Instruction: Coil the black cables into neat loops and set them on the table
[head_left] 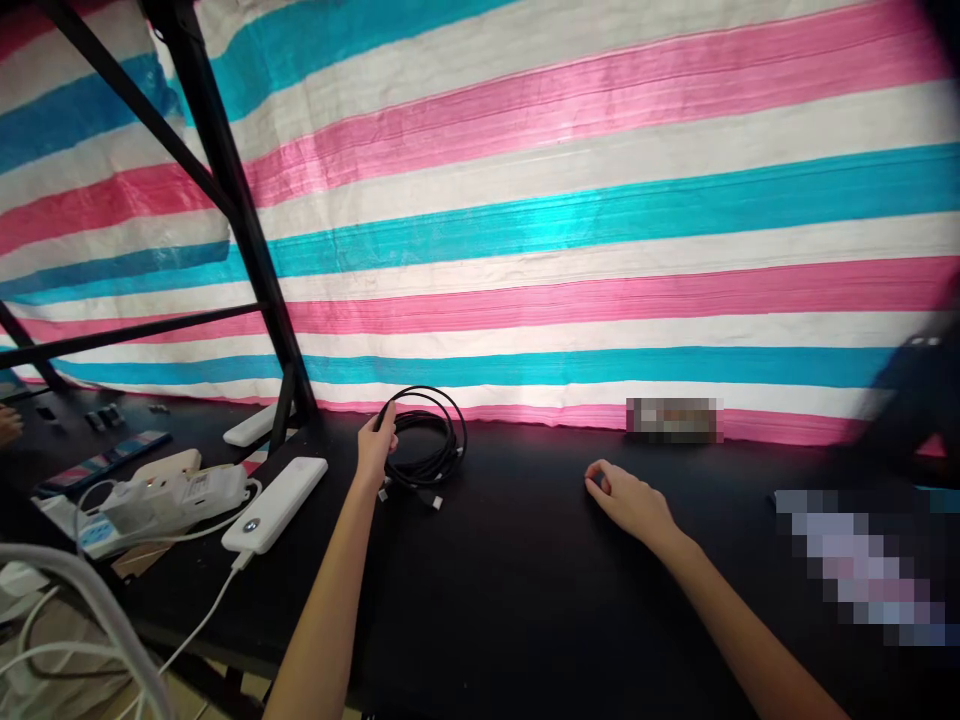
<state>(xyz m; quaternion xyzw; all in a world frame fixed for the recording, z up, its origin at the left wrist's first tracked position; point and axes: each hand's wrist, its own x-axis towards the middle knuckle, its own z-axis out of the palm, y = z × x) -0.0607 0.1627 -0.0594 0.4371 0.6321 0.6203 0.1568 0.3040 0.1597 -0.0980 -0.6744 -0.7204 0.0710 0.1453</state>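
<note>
A coiled black cable (429,462) lies on the black table (480,600), with a loop rising from it. My left hand (377,445) is closed on that loop at the coil's left side. Near the coil's front edge a plug with a light metal end (435,503) points to the right. My right hand (630,505) rests on the table, well to the right of the coil. Its fingers are curled in, and I see nothing held in them.
To the left, a white power bank (276,505) has a white cable plugged in. Beside it are a white power strip (161,505) with chargers and a phone-like device (105,462). A black metal frame (247,240) rises there. Another person's hand (9,425) shows at the far left.
</note>
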